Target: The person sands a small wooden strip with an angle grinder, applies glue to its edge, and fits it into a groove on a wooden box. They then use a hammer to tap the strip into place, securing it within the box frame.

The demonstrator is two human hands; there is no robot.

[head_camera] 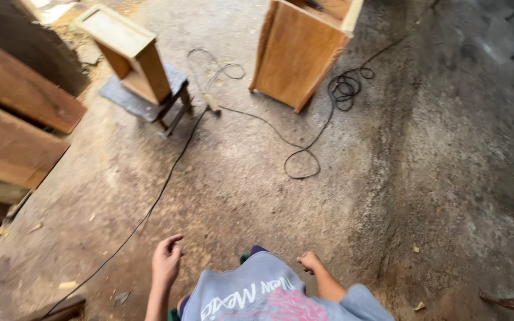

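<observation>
Hanging empty, left hand (166, 261) nears black cable (150, 211).

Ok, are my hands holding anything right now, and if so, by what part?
Nothing is held. The left hand hangs empty with its fingers loosely curled, and the right hand is an empty loose fist, both above the concrete floor.

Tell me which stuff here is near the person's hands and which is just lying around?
Near the hands:
- left hand, empty, above the black cable
- right hand, loosely closed, empty

Lying about:
- tall wooden cabinet
- small wooden box on a stool
- coiled cable
- wooden boards
</observation>
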